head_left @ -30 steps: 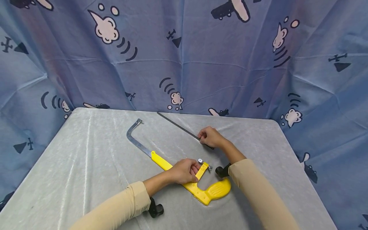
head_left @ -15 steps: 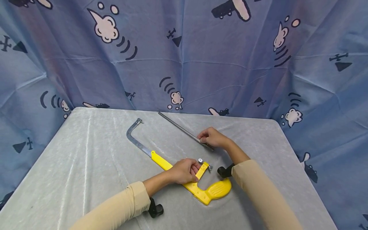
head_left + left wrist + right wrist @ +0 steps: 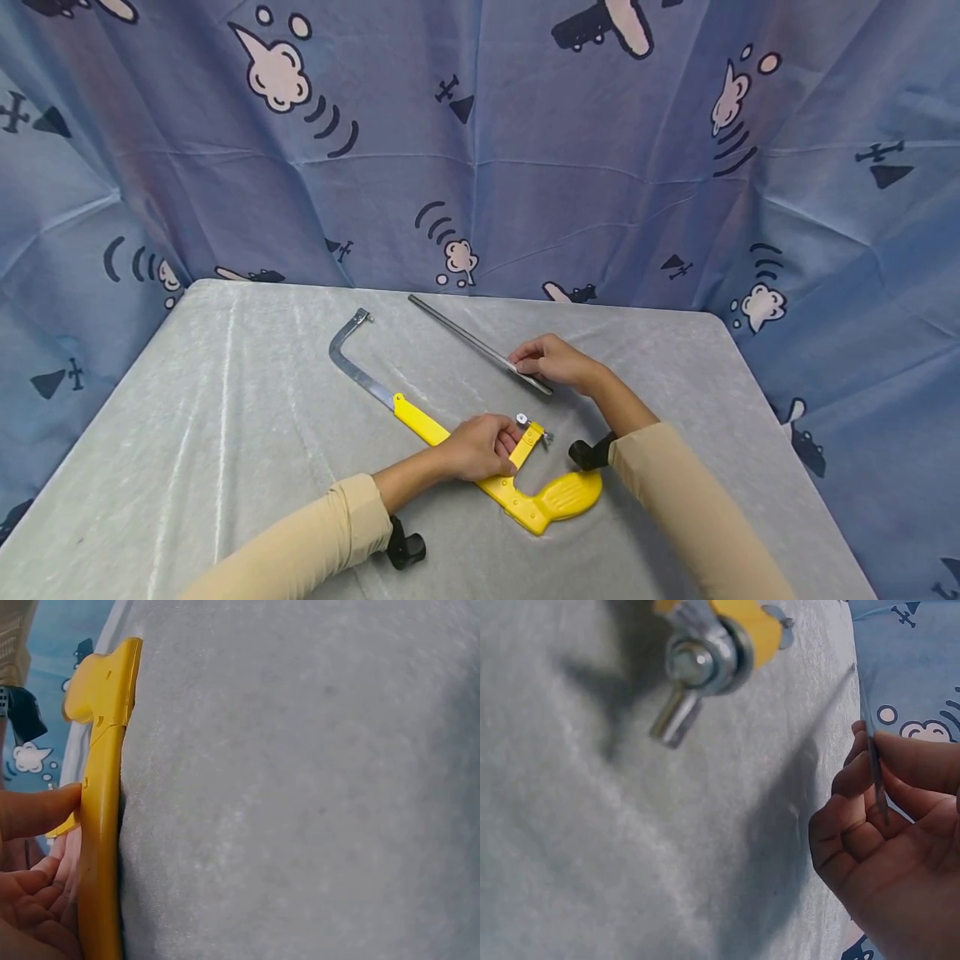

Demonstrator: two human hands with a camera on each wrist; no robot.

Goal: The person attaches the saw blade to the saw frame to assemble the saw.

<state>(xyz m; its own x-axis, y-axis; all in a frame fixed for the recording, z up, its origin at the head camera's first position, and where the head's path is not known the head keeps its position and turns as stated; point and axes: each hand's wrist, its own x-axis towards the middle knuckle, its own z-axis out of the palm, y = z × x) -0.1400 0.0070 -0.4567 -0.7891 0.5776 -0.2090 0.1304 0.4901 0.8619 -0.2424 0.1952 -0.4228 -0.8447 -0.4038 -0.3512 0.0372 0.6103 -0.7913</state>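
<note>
A hacksaw frame (image 3: 420, 421) with a yellow body and a bare metal front arm lies diagonally on the table. My left hand (image 3: 476, 450) holds its yellow bar near the rear post; in the left wrist view the thumb presses the side of the frame (image 3: 101, 832). My right hand (image 3: 558, 364) pinches a long thin hacksaw blade (image 3: 465, 335) near its near end, between thumb and fingers. In the right wrist view, the blade (image 3: 877, 776) appears edge-on, and the frame's metal blade pin (image 3: 676, 716) sticks out nearby. The moulded handle (image 3: 572, 496) points toward the right forearm.
A pale grey cloth covers the table (image 3: 225, 433). Behind it hangs a blue patterned curtain (image 3: 540, 183). Black wrist-worn devices (image 3: 407, 546) sit at both cuffs.
My right hand has turned the blade so that its flat face shows brighter and wider, and has shifted slightly left. The left hand and the hacksaw frame stay in place.
</note>
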